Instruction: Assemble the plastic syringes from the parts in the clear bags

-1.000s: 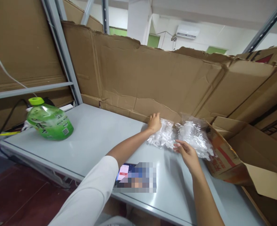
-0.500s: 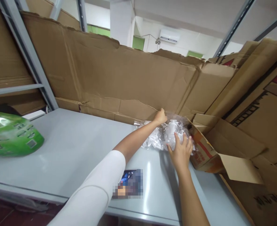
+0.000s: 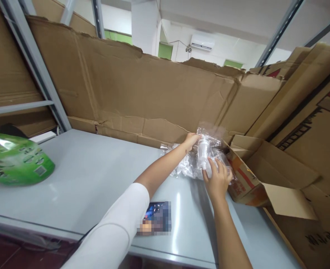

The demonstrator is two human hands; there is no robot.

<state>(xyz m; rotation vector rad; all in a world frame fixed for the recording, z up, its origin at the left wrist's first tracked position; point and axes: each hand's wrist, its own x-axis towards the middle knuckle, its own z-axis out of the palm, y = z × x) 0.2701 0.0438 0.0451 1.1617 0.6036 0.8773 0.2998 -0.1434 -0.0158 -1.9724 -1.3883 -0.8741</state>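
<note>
A white plastic bottle (image 3: 203, 154) with a narrower lower end stands out from a crumpled clear plastic bag (image 3: 219, 157) at the back of the shelf. My left hand (image 3: 192, 141) is closed at the bottle's upper end, pinching the bag's film; whether it also grips the bottle I cannot tell. Over the bag's near side lies my right hand (image 3: 218, 178), fingers spread, thumb and forefinger close to the bottle's lower end. More clear bags with white pieces (image 3: 184, 164) lie to the left, partly behind my left forearm.
A green jug (image 3: 22, 162) lies at the left. A phone-like screen (image 3: 159, 216), partly blurred, rests near the front edge of the grey shelf (image 3: 97, 164). An opened cardboard box (image 3: 288, 200) stands at the right, and a cardboard sheet (image 3: 153, 86) walls the back.
The white bottle has come up and slightly left, and shows more clearly. Bag film now rises higher behind it. My left hand has turned toward its top; my right thumb is nearer its lower end.
</note>
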